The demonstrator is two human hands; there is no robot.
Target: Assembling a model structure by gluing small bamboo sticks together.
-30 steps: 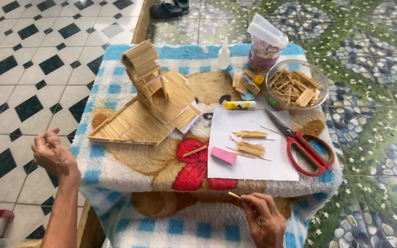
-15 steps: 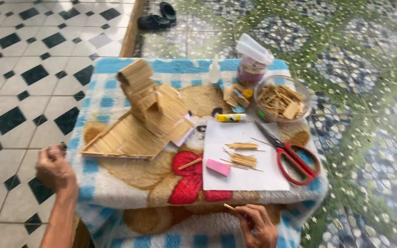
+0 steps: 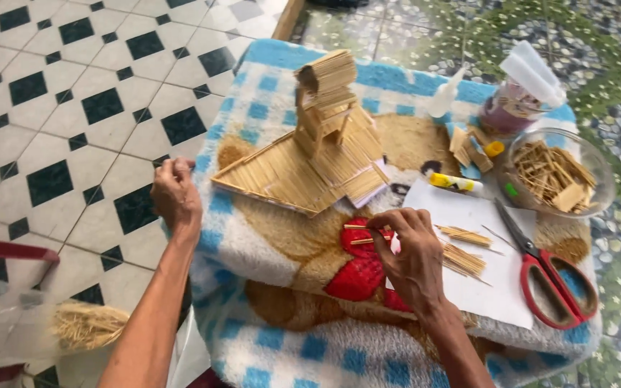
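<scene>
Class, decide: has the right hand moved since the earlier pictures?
Yes. The right hand has gone forward from the blanket's near edge onto the white paper, by the red patch.

The person is sitting over a low table covered with a blue checked blanket (image 3: 267, 108). The right hand (image 3: 411, 259) is pinching thin wooden sticks (image 3: 359, 234) with the fingertips, just at the edge of a white paper sheet (image 3: 468, 215). The left hand (image 3: 175, 194) is resting closed at the blanket's left side, near a stick-built model house (image 3: 325, 144). More stick bundles (image 3: 463, 248) are lying on the paper. Red-handled scissors (image 3: 551, 276) are lying to the right, and a clear bowl (image 3: 598, 187) is holding wooden pieces. A glue tube (image 3: 454, 183) is lying above the paper.
</scene>
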